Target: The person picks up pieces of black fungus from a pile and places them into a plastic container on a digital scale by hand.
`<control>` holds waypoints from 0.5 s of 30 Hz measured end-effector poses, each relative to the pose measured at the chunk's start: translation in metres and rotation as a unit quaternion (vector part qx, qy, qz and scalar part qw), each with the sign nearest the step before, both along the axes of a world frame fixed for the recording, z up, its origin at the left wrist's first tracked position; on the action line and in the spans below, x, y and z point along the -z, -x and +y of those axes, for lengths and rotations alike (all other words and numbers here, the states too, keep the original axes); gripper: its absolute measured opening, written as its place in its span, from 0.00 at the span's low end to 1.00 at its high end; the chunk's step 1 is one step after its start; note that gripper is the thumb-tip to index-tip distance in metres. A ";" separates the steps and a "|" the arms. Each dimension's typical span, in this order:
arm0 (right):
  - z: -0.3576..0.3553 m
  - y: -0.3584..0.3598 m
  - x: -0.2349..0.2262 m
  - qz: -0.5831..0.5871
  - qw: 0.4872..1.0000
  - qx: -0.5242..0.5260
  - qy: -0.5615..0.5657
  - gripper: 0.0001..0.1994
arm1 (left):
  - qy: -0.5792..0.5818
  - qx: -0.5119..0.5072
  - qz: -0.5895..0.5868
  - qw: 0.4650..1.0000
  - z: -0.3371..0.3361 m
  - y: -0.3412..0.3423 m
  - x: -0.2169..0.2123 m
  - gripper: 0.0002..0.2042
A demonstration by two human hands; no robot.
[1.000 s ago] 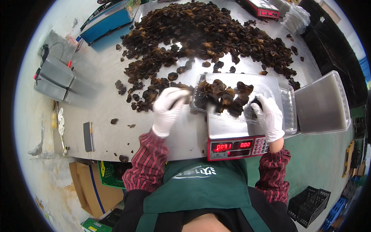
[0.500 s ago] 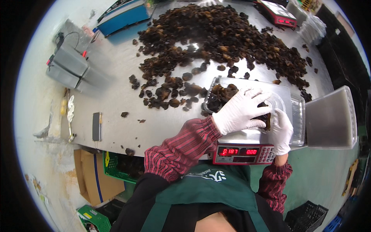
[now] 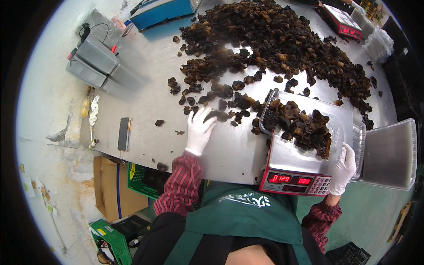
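My left hand (image 3: 200, 131), in a white glove, reaches over the steel table at the near edge of some loose wood ear mushrooms (image 3: 221, 91). Its fingers are apart, and a blurred dark piece lies beside the fingertips. White-gloved too, my right hand (image 3: 343, 170) has its fingers closed at the near right edge of a clear plastic tray (image 3: 327, 115). In the tray lies a heap of dark brown wood ears (image 3: 300, 126). Beneath it is a red-framed weighing scale (image 3: 282, 161) with a lit red display.
A large mound of wood ears (image 3: 282, 39) spreads across the far table. Clear trays (image 3: 388, 152) are stacked at the right. A second scale (image 3: 342, 22) stands far right, with another person's gloved hand (image 3: 357, 7) behind it. Grey bins (image 3: 95, 57) and a dark slim object (image 3: 124, 134) are left.
My left hand has left the tray and moved left to the loose wood ears, uncovering the heap in the tray. My right hand stays by the tray's right edge. The view has shifted.
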State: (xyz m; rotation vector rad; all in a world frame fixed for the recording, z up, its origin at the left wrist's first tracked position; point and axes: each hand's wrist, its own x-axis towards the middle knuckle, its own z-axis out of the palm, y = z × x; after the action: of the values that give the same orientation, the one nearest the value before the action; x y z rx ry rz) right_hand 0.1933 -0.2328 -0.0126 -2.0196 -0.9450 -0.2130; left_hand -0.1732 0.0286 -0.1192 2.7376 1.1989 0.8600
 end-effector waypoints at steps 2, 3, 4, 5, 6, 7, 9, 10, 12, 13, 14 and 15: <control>-0.001 -0.003 0.001 -0.012 1.000 0.004 0.004 0.08 | -0.009 -0.023 -0.045 0.999 -0.014 0.012 0.003 0.08; -0.001 -0.006 0.003 -0.020 1.000 0.004 0.005 0.08 | 0.006 -0.045 -0.070 0.997 -0.017 0.016 0.003 0.07; -0.001 -0.008 0.006 -0.022 1.000 0.002 -0.003 0.08 | 0.008 -0.049 -0.081 0.995 -0.018 0.020 0.003 0.06; -0.002 -0.008 0.007 -0.023 1.000 0.003 0.001 0.08 | 0.009 -0.053 -0.092 0.994 -0.017 0.023 0.002 0.06; -0.001 -0.008 0.007 -0.026 1.000 0.004 0.004 0.08 | 0.010 -0.057 -0.105 0.993 -0.015 0.024 -0.001 0.06; -0.001 -0.009 0.006 -0.029 1.000 0.006 0.006 0.08 | 0.048 -0.062 -0.179 0.981 -0.014 0.023 -0.005 0.06; -0.002 -0.008 0.004 -0.028 1.000 0.006 0.006 0.08 | 0.120 -0.071 -0.321 0.937 -0.009 0.021 -0.013 0.07; -0.003 -0.007 0.002 -0.022 1.000 0.006 0.008 0.08 | 0.180 -0.060 -0.463 0.866 -0.007 0.017 -0.011 0.08; -0.005 -0.006 0.000 -0.011 1.000 0.008 0.011 0.08 | 0.308 -0.037 -0.572 0.759 -0.007 0.018 -0.025 0.10; -0.006 -0.005 0.000 -0.007 1.000 0.010 0.011 0.08 | 0.371 -0.022 -0.621 0.690 -0.006 0.018 -0.032 0.12; -0.007 -0.005 0.000 -0.003 1.000 0.013 0.012 0.08 | 0.419 0.017 -0.669 0.613 -0.006 0.018 -0.031 0.13; -0.008 -0.005 0.000 0.001 1.000 0.014 0.013 0.08 | 0.460 0.056 -0.710 0.530 -0.006 0.018 -0.029 0.14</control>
State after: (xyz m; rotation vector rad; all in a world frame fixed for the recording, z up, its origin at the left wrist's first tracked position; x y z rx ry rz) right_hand 0.1982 -0.2407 -0.0124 -2.0566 -0.9233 -0.2159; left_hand -0.1915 0.0225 -0.0900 0.6323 0.6026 1.3201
